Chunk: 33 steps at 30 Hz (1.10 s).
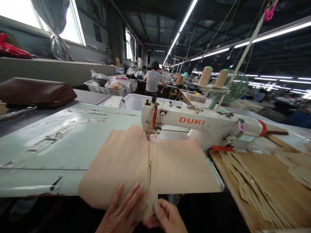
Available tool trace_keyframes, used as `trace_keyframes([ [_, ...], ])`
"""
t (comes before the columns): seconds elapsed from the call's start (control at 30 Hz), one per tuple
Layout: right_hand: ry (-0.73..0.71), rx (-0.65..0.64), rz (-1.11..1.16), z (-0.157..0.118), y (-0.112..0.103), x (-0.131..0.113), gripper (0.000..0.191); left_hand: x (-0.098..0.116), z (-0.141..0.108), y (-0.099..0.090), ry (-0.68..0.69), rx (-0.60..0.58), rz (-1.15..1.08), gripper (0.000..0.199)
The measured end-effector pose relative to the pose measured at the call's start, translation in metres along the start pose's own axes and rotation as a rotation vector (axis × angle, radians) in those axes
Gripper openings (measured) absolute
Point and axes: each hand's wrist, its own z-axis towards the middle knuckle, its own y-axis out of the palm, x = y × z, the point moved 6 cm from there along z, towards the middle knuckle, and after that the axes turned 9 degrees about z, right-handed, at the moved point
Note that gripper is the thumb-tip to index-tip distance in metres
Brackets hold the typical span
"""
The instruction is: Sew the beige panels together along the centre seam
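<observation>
A wide beige fabric panel [116,158] lies under the needle of a white sewing machine [175,118] marked DUKI. Down its middle runs a narrow slit [149,168] with a thin gold-coloured line in it, pointing toward the needle. My left hand [128,207] rests flat on the panel's near part, left of the slit, fingers spread. At the near edge, right of the slit, my right hand [167,215] pinches the panel between thumb and fingers. The panel's near end hangs over the table edge.
Beige strips [252,187] lie on a brown board [264,168] at the right. Two thread cones [205,76] stand behind the machine. A dark red leather piece [36,92] sits at the left. A person [155,79] is seated farther back, near a white basket [107,87].
</observation>
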Motion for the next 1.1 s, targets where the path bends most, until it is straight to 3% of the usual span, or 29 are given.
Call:
trace_keyframes([
  [0.07, 0.062, -0.055, 0.112, 0.003, 0.002, -0.016, 0.068, -0.002, 0.005, -0.009, -0.049, 0.029, -0.004, 0.078],
  [0.13, 0.033, 0.038, 0.023, 0.002, -0.010, -0.045, 0.058, -0.012, 0.016, -0.030, -0.066, 0.035, -0.068, 0.074],
  [0.23, -0.263, 0.282, -0.388, 0.000, -0.028, -0.099, 0.034, -0.039, 0.036, -0.066, -0.154, 0.025, -0.154, 0.054],
  [0.3, -0.455, 0.290, -0.626, 0.005, -0.020, -0.121, 0.020, -0.060, 0.050, -0.083, -0.282, 0.026, -0.201, 0.041],
  [0.4, -0.503, 0.108, -0.766, 0.025, 0.006, -0.117, 0.042, -0.079, 0.066, -0.094, -0.396, 0.000, -0.259, 0.036],
  [0.5, -0.491, 0.060, -0.778, 0.040, 0.015, -0.102, 0.054, -0.082, 0.073, -0.094, -0.419, -0.027, -0.300, 0.038],
  [0.73, -0.607, 0.124, -0.559, 0.041, -0.016, -0.093, 0.018, -0.073, 0.070, -0.090, -0.435, -0.112, -0.385, 0.038],
  [0.9, -0.656, 0.092, -0.585, 0.039, -0.019, -0.095, 0.020, -0.066, 0.070, -0.088, -0.419, -0.184, -0.462, 0.038],
  [1.1, -0.665, 0.093, -0.691, 0.040, -0.012, -0.097, 0.023, -0.060, 0.065, -0.082, -0.378, -0.156, -0.477, 0.040],
])
